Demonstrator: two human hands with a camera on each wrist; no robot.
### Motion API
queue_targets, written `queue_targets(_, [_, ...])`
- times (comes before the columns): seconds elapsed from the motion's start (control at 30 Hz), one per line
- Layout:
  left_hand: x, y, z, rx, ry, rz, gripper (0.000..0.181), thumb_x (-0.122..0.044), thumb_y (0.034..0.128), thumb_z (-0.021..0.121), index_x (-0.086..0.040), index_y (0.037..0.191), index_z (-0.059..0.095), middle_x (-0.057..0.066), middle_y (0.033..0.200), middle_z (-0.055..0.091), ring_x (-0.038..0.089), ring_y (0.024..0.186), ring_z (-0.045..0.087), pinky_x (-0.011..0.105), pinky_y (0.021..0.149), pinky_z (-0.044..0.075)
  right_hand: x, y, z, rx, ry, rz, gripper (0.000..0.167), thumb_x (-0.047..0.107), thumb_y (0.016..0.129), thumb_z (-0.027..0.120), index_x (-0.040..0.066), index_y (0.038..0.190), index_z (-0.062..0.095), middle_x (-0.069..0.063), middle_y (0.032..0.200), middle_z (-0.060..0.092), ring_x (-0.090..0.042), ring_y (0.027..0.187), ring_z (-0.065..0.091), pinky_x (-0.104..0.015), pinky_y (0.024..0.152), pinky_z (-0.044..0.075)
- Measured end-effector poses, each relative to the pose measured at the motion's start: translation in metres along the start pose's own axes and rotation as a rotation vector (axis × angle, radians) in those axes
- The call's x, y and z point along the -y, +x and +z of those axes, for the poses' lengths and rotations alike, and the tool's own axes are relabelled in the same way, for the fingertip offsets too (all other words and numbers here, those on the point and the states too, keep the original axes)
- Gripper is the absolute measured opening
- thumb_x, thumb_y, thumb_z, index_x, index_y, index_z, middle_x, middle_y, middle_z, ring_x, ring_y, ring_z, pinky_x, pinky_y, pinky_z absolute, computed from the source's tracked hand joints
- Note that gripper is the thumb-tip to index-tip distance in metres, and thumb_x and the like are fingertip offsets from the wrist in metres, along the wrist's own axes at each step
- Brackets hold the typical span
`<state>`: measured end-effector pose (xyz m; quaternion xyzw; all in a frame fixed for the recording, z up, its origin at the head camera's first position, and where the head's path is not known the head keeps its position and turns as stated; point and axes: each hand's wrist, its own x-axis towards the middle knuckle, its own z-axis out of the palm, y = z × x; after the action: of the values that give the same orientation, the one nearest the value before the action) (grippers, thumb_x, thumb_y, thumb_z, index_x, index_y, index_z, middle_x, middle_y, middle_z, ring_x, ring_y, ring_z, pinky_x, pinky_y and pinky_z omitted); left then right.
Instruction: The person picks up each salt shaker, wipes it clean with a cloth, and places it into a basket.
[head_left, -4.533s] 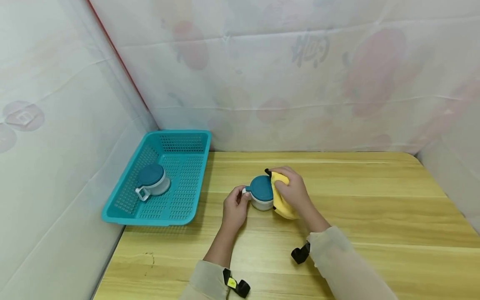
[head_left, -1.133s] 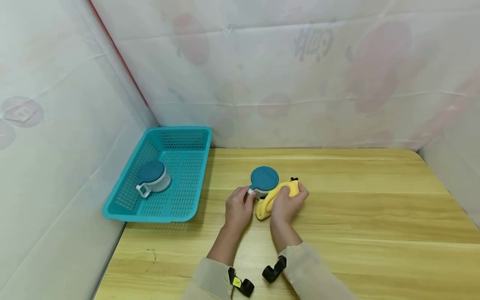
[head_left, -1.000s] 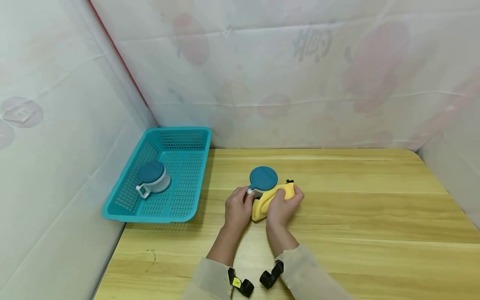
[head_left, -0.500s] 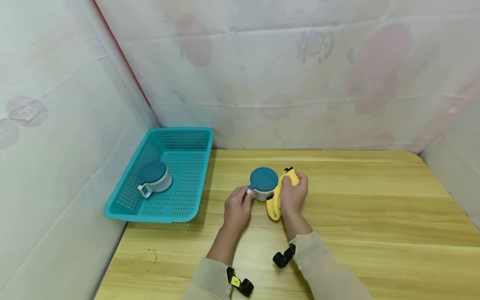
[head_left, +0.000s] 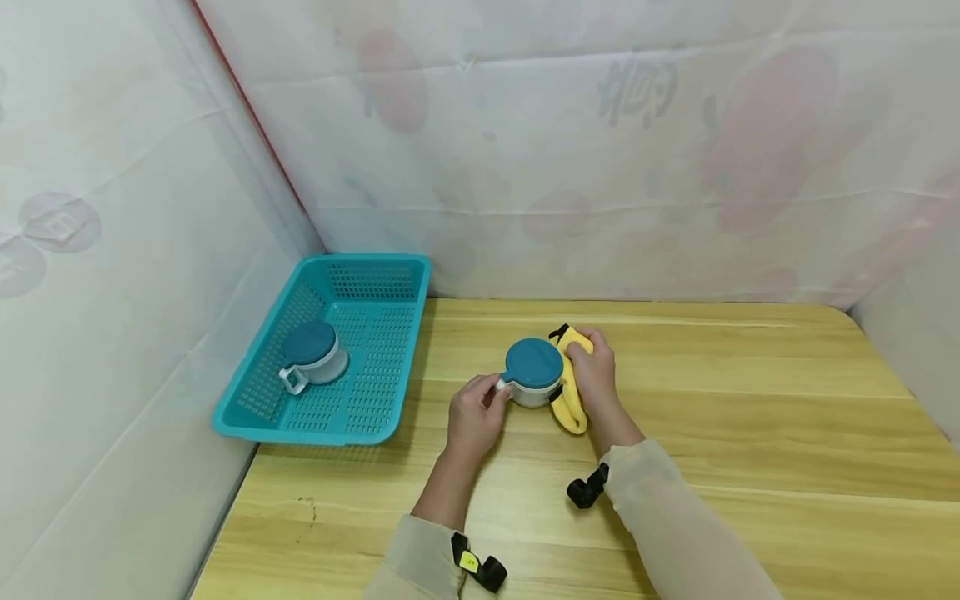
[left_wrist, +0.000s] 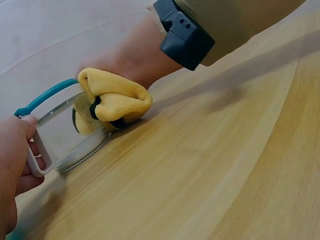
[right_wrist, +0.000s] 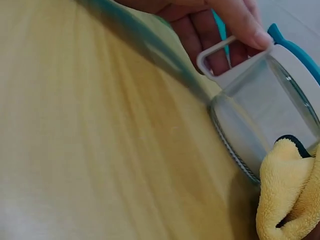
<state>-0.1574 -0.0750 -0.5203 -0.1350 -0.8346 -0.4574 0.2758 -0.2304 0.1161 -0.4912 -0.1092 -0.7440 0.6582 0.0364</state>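
A clear glass seasoning jar (head_left: 533, 364) with a blue lid and a white handle stands upright on the wooden table. My left hand (head_left: 474, 419) pinches its handle, thumb on top near the lid hinge, as the right wrist view shows. My right hand (head_left: 597, 377) grips a folded yellow cloth (head_left: 572, 392) with dark edging and holds it against the jar's right side. In the left wrist view the cloth (left_wrist: 115, 100) touches the glass wall, and the right fingers are mostly hidden behind it.
A turquoise plastic basket (head_left: 411, 367) sits at the table's left, by the wall. Inside it rests a second jar (head_left: 313, 354) with a blue lid and white handle. A white printed sheet (head_left: 555, 167) hangs behind the table (head_left: 750, 400).
The right hand has carried the cloth from the jar's near front around to its right side. The left hand keeps its hold on the handle, and the jar stays nearly in place.
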Motion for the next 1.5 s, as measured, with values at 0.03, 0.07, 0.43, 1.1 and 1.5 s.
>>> queue_targets(0.03, [0.000,0.000,0.000,-0.005,-0.001,0.000,0.017,-0.018,0.0920,0.071,-0.002,0.098,0.073,0.007,0.085,0.071,0.013,0.071,0.062,0.021,0.061,0.052,0.000,-0.001,0.000,0.007,-0.007,0.000,0.039,0.010,0.091,0.050,0.009,0.129,0.057,-0.012,0.116,0.056,-0.017,0.082,0.052,-0.022,0.067,0.047])
queue_targets(0.07, [0.000,0.001,0.000,-0.011,-0.002,0.000,0.017,-0.019,0.0918,0.071,-0.002,0.096,0.073,0.007,0.083,0.070,0.012,0.069,0.061,0.021,0.060,0.051,0.000,-0.003,0.000,0.011,-0.017,0.001,0.038,0.010,0.091,0.049,0.009,0.128,0.058,-0.012,0.115,0.056,-0.017,0.081,0.052,-0.022,0.066,0.047])
queue_targets(0.43, [0.003,0.000,-0.003,-0.044,0.010,-0.031,0.019,-0.019,0.0905,0.073,-0.001,0.097,0.075,0.009,0.085,0.072,0.014,0.071,0.065,0.022,0.061,0.054,-0.003,-0.026,-0.001,0.033,-0.027,0.032,0.038,0.011,0.090,0.048,0.011,0.127,0.057,-0.009,0.108,0.055,-0.017,0.078,0.052,-0.023,0.063,0.047])
queue_targets(1.1, [0.004,0.000,-0.003,-0.014,-0.008,-0.044,0.016,-0.016,0.0921,0.070,-0.001,0.098,0.072,0.010,0.092,0.072,0.015,0.076,0.064,0.024,0.064,0.055,-0.007,-0.036,-0.018,0.201,-0.325,-0.129,0.034,0.015,0.093,0.055,0.015,0.127,0.057,-0.011,0.112,0.058,-0.023,0.082,0.057,-0.030,0.066,0.051])
queue_targets(1.5, [-0.001,-0.001,0.002,0.002,0.009,-0.080,0.021,-0.022,0.0940,0.068,-0.003,0.102,0.072,0.008,0.096,0.072,0.015,0.081,0.065,0.025,0.068,0.055,0.009,-0.020,-0.072,0.129,-0.584,-0.334,0.038,0.014,0.092,0.055,0.009,0.130,0.057,-0.014,0.129,0.055,-0.027,0.090,0.051,-0.034,0.072,0.041])
